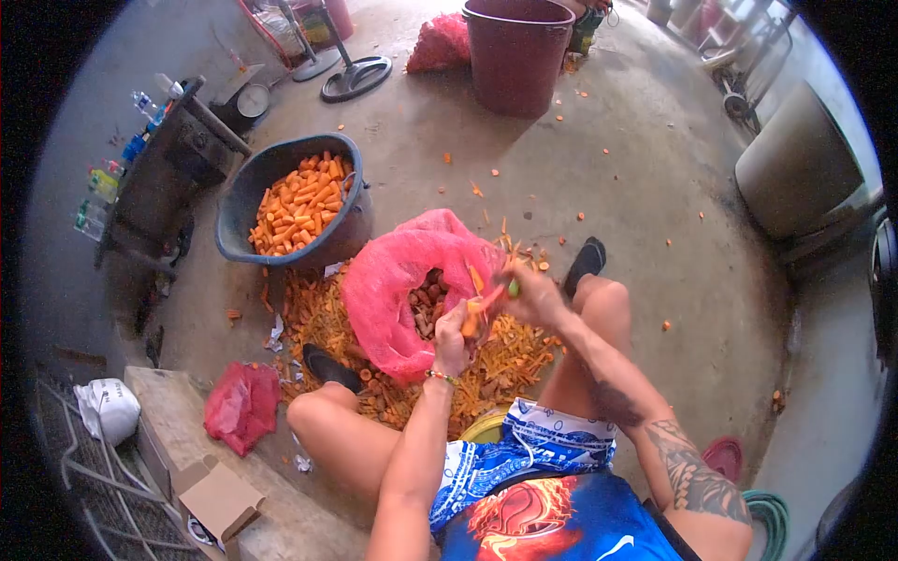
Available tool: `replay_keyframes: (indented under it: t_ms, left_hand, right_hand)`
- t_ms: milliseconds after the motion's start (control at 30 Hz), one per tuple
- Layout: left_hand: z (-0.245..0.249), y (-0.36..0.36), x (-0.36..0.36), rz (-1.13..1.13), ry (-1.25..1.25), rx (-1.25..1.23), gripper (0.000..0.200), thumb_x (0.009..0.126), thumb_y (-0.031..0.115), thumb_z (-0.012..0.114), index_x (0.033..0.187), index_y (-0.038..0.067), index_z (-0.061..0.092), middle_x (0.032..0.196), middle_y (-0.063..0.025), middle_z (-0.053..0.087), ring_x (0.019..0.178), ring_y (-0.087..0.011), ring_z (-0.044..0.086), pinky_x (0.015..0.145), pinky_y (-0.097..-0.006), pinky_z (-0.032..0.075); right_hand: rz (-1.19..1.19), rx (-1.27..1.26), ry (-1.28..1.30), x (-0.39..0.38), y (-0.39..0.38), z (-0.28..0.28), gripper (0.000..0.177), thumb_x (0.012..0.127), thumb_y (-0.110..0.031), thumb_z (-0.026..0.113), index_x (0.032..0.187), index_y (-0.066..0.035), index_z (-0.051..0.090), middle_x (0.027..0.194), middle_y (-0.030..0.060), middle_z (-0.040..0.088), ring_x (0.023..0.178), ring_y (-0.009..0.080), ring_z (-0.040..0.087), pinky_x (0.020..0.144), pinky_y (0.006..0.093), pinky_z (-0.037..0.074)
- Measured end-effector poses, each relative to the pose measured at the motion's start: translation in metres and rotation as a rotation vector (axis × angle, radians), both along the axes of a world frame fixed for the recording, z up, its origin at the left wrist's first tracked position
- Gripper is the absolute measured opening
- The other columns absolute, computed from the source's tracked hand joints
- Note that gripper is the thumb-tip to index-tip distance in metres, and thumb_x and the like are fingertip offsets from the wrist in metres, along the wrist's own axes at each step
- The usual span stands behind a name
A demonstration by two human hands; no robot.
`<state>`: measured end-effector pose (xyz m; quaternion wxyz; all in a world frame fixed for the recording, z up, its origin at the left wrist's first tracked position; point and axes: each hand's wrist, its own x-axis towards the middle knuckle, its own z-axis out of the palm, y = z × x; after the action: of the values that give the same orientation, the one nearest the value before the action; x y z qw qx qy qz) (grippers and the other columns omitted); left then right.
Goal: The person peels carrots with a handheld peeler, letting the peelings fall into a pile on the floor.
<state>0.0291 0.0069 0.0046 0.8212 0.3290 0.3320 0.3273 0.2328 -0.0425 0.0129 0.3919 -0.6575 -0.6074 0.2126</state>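
Observation:
My left hand (pixel 451 344) is closed around an orange carrot (pixel 470 323), which points up and away from me. At the carrot's far end, my right hand (pixel 535 295) is closed on a small peeler (pixel 513 288) with a green part; motion blurs its outline. Both hands are above the right edge of a pink mesh sack (pixel 374 309), its mouth rolled open around brownish unpeeled carrots (pixel 428 301). Orange peelings (pixel 402 402) cover the floor around the sack and between my legs. Beyond it on the left, a dark tub (pixel 229 220) holds many peeled carrots (pixel 301 208).
A tall maroon bin (pixel 519 61) stands ahead beside a filled red mesh sack (pixel 440 45). On the left lie another red mesh bag (pixel 243 407) and an open cardboard box (pixel 220 500). A large grey container (pixel 795 164) is at right. Carrot bits dot the concrete floor.

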Motion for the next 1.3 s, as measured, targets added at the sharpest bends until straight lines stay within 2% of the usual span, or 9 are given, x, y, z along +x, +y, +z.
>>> replay_keyframes:
  t_ms: [33,167,267,300,333,500,733,900,1300]
  left_hand:
    - [-0.003,-0.003,0.004,0.021,0.044,0.046,0.043,0.107,0.035,0.049,0.117,-0.003,0.067,0.073,-0.0018,0.060,0.055,-0.0097,0.052,0.054,-0.0254,0.048]
    - [-0.007,-0.002,-0.008,-0.055,0.054,0.098,0.043,0.108,0.034,0.046,0.118,-0.003,0.067,0.084,-0.0045,0.068,0.065,-0.0104,0.060,0.057,-0.0254,0.050]
    - [0.002,-0.003,-0.005,-0.026,0.063,0.081,0.042,0.108,0.034,0.045,0.116,-0.001,0.068,0.085,-0.0047,0.068,0.063,-0.0101,0.059,0.055,-0.0247,0.049]
    - [0.006,-0.005,0.002,0.021,0.080,0.101,0.042,0.108,0.034,0.045,0.116,-0.001,0.068,0.082,-0.0042,0.067,0.059,-0.0097,0.057,0.053,-0.0243,0.047]
    - [0.007,-0.007,0.006,0.071,0.098,0.116,0.042,0.108,0.034,0.045,0.115,0.000,0.069,0.080,-0.0037,0.066,0.056,-0.0093,0.054,0.051,-0.0239,0.046]
    - [0.002,-0.004,-0.006,-0.043,0.115,0.045,0.038,0.107,0.033,0.048,0.113,0.002,0.069,0.077,-0.0039,0.063,0.058,-0.0100,0.053,0.048,-0.0282,0.040]
    - [-0.010,-0.001,-0.005,0.085,-0.258,-0.216,0.037,0.106,0.038,0.053,0.113,0.004,0.067,0.088,-0.0052,0.068,0.070,-0.0156,0.063,0.064,-0.0323,0.052]
    - [-0.025,-0.003,-0.005,-0.039,-0.397,-0.325,0.034,0.106,0.034,0.053,0.113,0.004,0.067,0.101,-0.0079,0.073,0.089,-0.0193,0.070,0.078,-0.0359,0.058]
    - [-0.022,-0.007,-0.004,-0.085,-0.445,-0.372,0.034,0.106,0.032,0.052,0.117,0.003,0.065,0.108,-0.0082,0.072,0.092,-0.0189,0.070,0.085,-0.0362,0.057]
  right_hand:
    - [0.137,0.094,-0.045,-0.004,-0.002,-0.009,0.054,0.076,-0.030,0.087,0.118,-0.011,0.059,0.094,0.0185,0.072,0.087,0.0368,0.072,0.073,0.0476,0.056]
    - [-0.219,-0.121,-0.061,0.014,0.010,0.013,0.048,0.078,-0.014,0.084,0.118,-0.007,0.057,0.094,0.0162,0.068,0.087,0.0335,0.071,0.073,0.0402,0.054]
    - [-0.163,0.125,-0.048,0.014,0.008,0.012,0.047,0.078,-0.012,0.083,0.117,-0.006,0.058,0.094,0.0166,0.067,0.090,0.0331,0.070,0.076,0.0392,0.054]
    - [0.079,0.272,-0.047,0.011,0.006,0.002,0.046,0.078,-0.012,0.083,0.117,-0.006,0.058,0.092,0.0168,0.066,0.092,0.0324,0.070,0.078,0.0388,0.054]
    - [0.087,0.007,-0.089,0.000,-0.004,-0.005,0.045,0.078,-0.010,0.082,0.116,-0.006,0.058,0.095,0.0174,0.067,0.090,0.0334,0.071,0.077,0.0400,0.055]
    - [-0.302,0.061,-0.135,0.024,0.012,0.009,0.039,0.086,-0.023,0.076,0.120,-0.014,0.061,0.094,0.0169,0.071,0.080,0.0376,0.071,0.067,0.0471,0.056]
    - [0.074,-0.041,-0.213,0.003,-0.002,0.017,0.041,0.093,-0.049,0.067,0.110,-0.011,0.066,0.089,0.0172,0.071,0.084,0.0389,0.071,0.072,0.0478,0.055]
    - [0.182,-0.106,-0.304,-0.009,-0.001,0.006,0.074,0.074,-0.076,0.071,0.097,-0.006,0.062,0.080,0.0197,0.070,0.080,0.0405,0.070,0.068,0.0501,0.054]
    - [0.142,-0.038,-0.316,-0.015,-0.001,0.003,0.067,0.079,-0.073,0.068,0.086,-0.007,0.062,0.074,0.0186,0.067,0.072,0.0401,0.069,0.063,0.0501,0.052]
